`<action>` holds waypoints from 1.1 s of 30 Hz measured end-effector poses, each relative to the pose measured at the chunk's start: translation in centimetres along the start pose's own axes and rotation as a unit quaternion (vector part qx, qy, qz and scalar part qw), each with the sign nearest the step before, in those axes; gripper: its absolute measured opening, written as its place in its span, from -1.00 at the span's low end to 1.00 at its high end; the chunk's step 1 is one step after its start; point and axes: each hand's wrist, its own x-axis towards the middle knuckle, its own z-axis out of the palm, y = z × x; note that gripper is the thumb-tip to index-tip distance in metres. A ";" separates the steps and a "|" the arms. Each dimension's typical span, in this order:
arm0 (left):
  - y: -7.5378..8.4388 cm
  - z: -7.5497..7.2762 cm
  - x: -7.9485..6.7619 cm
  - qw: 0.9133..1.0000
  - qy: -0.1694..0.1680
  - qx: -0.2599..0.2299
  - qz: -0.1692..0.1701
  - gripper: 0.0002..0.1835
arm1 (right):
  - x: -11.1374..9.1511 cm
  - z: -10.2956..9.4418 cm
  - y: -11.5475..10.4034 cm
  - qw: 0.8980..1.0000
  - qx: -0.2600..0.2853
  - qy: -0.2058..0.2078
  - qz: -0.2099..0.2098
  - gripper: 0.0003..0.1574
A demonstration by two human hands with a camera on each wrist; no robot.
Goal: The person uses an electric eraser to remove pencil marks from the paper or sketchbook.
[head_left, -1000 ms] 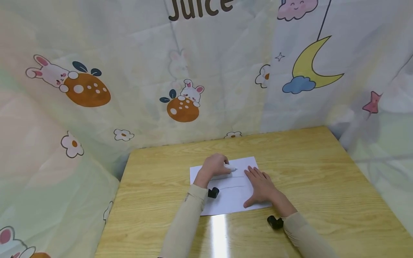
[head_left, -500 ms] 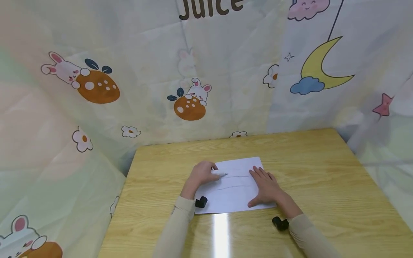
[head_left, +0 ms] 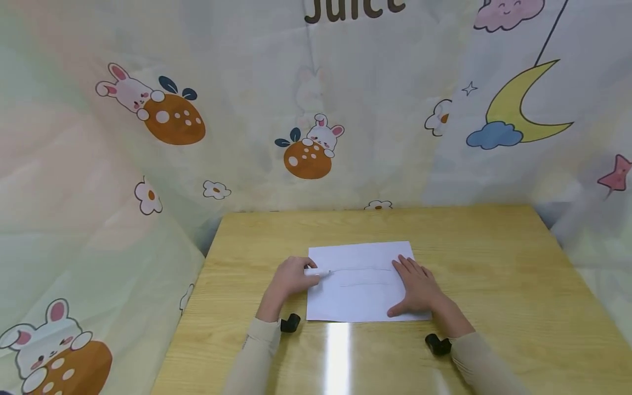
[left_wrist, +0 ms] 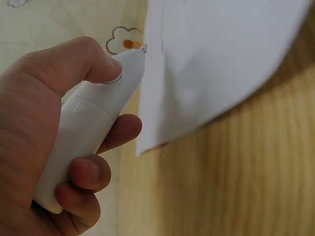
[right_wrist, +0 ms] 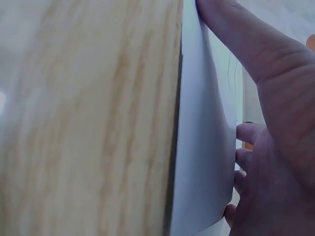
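Note:
My left hand (head_left: 287,278) grips a white pen-shaped tool (left_wrist: 88,118) with a rounded body and a small metal tip; its exact kind is unclear. The thumb lies on its round button (left_wrist: 115,77), and the other fingers curl round the body. In the head view the tip is over the left part of a white sheet of paper (head_left: 365,304), by the left end of the upper of two thin lines running across it. Whether the tip touches the sheet cannot be told. My right hand (head_left: 417,289) rests with spread fingers on the sheet's right side.
The sheet lies on a light wooden table (head_left: 276,233). A printed fabric curtain (head_left: 375,109) stands behind the table and at its sides. Black wrist cameras (head_left: 290,323) are worn on both wrists. A bright reflection marks the tabletop below the paper.
My left hand has moved left across the paper with the white tool, from above the upper line to its left end. The right hand stays on the sheet. The head view has shifted.

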 end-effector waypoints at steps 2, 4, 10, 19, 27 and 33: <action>-0.5 0.0 -0.3 1.000 -0.003 -0.005 -0.008 -0.74 | 0.1 0.2 0.0 1.000 0.002 0.001 -0.001 0.73; -0.8 0.1 -0.4 1.000 -0.002 -0.004 -0.010 -0.74 | 0.1 0.3 0.1 1.000 0.005 0.011 -0.004 0.72; -0.8 0.5 -0.1 1.000 -0.001 0.020 -0.004 -0.73 | -0.2 0.1 -0.1 1.000 0.011 0.018 -0.010 0.70; -0.6 0.6 0.1 0.999 -0.002 0.041 0.001 -0.74 | -0.5 0.9 0.2 1.000 0.012 0.019 -0.003 0.74; 0.4 0.8 0.6 0.996 0.009 0.081 0.029 -0.75 | -0.6 0.6 0.2 1.000 0.013 0.023 -0.005 0.72; 0.8 0.4 0.8 0.994 0.020 0.106 0.026 -0.76 | -0.4 0.7 0.3 0.999 0.019 0.024 -0.011 0.73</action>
